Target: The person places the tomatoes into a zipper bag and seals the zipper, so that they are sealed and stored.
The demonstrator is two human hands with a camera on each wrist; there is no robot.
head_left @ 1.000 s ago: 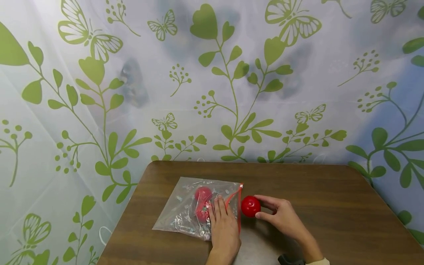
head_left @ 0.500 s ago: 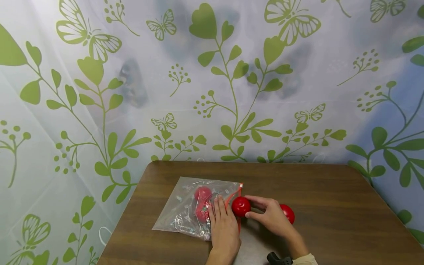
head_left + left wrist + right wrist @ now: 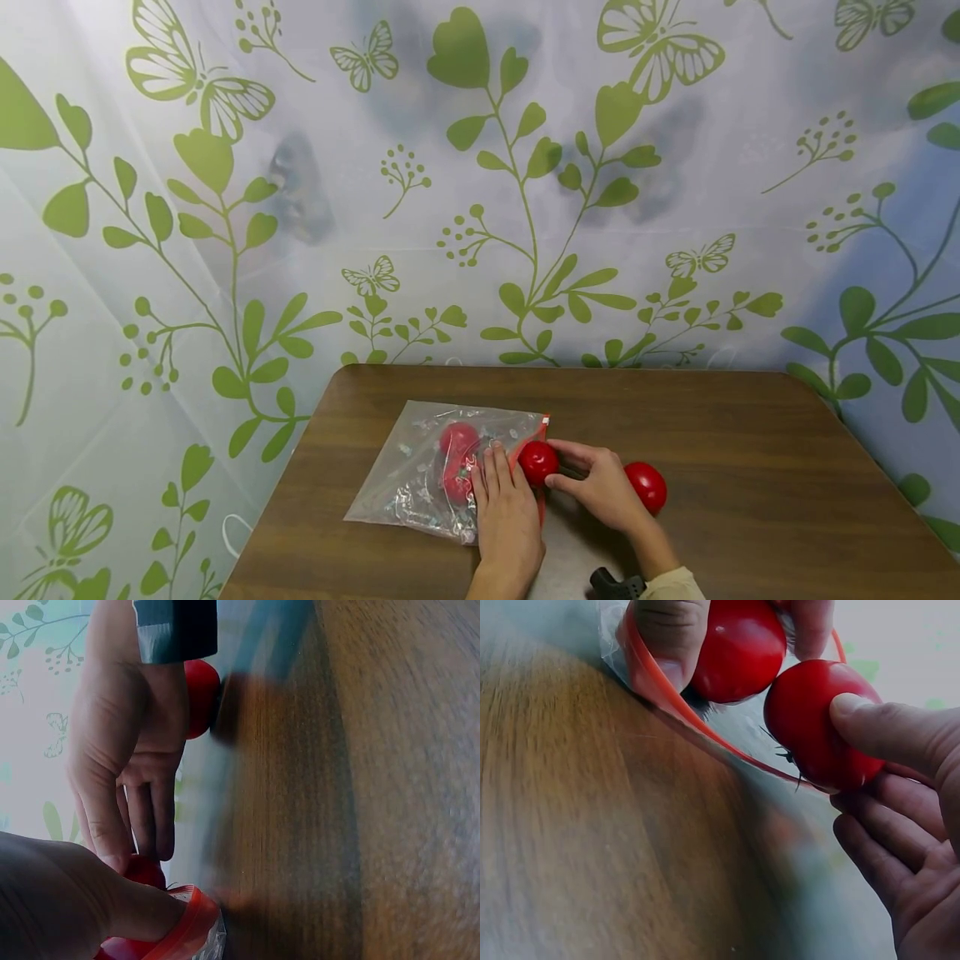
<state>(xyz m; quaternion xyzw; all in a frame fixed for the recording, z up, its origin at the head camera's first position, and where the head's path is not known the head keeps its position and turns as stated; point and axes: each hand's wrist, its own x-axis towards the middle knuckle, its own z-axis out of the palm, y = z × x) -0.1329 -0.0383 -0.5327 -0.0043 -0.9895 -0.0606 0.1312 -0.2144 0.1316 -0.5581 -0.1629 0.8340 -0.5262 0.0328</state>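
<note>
A clear zip bag [image 3: 397, 467] lies flat on the table, its orange-red mouth facing right. Two red tomatoes [image 3: 459, 483] show through the plastic. My left hand [image 3: 506, 517] rests on the bag near the mouth, fingers straight; in the right wrist view its thumb [image 3: 671, 652] presses inside the orange rim [image 3: 705, 731], which stands spread. Between thumb and fingers my right hand [image 3: 600, 492] holds another tomato [image 3: 537, 462] right at the mouth. Thin green sepals stick out of this tomato's lower end in the right wrist view. One tomato [image 3: 739, 652] sits behind it inside the bag.
A further tomato [image 3: 647, 487] lies on the brown wooden table [image 3: 750, 467], just right of my right hand. A dark strapped device [image 3: 615, 583] is on the right wrist. Behind the table hangs a pale curtain [image 3: 420, 167] with green leaves and butterflies.
My right hand has moved left with its tomato, from beside the bag to its mouth. The loose tomato, hidden behind that hand at first, now shows. The left hand has stayed put.
</note>
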